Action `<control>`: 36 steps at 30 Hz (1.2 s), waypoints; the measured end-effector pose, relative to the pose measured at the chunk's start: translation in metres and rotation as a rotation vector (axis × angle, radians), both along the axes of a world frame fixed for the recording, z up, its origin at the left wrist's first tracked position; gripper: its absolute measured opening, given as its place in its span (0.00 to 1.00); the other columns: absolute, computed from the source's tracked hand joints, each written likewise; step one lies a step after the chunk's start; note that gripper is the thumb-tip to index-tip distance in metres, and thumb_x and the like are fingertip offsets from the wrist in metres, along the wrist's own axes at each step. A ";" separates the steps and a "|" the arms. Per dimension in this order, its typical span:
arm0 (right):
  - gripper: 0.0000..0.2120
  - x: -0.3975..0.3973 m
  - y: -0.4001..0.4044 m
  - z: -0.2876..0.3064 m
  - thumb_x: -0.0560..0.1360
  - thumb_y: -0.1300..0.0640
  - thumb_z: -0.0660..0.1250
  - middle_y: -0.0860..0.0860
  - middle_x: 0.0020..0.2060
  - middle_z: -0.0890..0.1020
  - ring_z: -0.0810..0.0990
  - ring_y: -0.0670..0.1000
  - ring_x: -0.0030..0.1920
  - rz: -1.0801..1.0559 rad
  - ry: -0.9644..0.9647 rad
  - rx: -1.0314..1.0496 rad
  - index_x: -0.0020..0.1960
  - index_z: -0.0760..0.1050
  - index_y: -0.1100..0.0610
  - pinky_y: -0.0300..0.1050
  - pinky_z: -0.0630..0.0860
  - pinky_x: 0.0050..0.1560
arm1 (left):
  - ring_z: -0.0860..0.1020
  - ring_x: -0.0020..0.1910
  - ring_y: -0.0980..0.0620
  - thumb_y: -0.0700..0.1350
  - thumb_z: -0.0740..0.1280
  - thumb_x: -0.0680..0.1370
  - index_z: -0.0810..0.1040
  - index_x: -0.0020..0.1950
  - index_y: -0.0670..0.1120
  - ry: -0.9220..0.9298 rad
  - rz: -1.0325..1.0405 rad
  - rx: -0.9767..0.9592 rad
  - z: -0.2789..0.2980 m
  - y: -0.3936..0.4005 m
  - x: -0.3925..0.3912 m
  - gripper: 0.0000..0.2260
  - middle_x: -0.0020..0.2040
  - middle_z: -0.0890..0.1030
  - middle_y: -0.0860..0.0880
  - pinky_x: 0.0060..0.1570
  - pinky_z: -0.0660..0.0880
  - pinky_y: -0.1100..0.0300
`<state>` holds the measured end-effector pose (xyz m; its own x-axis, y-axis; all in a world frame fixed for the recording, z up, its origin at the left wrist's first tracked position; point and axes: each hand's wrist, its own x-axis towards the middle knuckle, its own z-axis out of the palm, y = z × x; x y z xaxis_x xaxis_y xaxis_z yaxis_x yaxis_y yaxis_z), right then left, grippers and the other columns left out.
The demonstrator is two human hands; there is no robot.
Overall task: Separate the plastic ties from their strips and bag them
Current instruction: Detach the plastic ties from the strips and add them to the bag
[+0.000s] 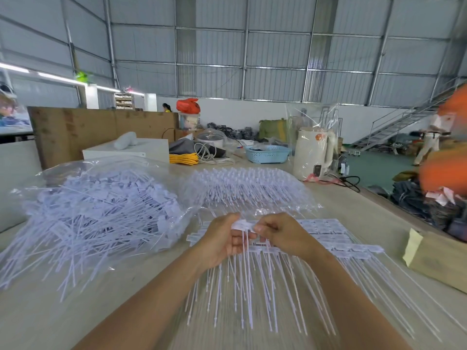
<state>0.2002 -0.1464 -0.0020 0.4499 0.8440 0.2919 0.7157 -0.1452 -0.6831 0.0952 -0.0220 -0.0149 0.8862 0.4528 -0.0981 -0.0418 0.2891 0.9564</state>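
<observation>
Now both your hands pinch one strip of white plastic ties [243, 227] above the table [126, 286].

Your left hand [222, 239] and right hand [280, 234] sit close together, fingers curled on the strip's tab end, tails hanging down. More strips [336, 238] lie beneath; the clear bag of loose ties [101, 203] rests to your left.

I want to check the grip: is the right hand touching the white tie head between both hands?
Touching. The head view shows the right hand pinching the white tie head with its fingertips, no gap.
</observation>
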 end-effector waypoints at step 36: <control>0.13 -0.030 -0.007 0.032 0.74 0.68 0.65 0.43 0.31 0.78 0.75 0.40 0.35 0.258 0.109 0.212 0.36 0.76 0.53 0.31 0.71 0.42 | 0.63 0.15 0.61 0.48 0.70 0.73 0.79 0.37 0.42 -0.175 -0.580 -0.011 0.017 0.030 -0.032 0.10 0.17 0.66 0.55 0.19 0.60 0.70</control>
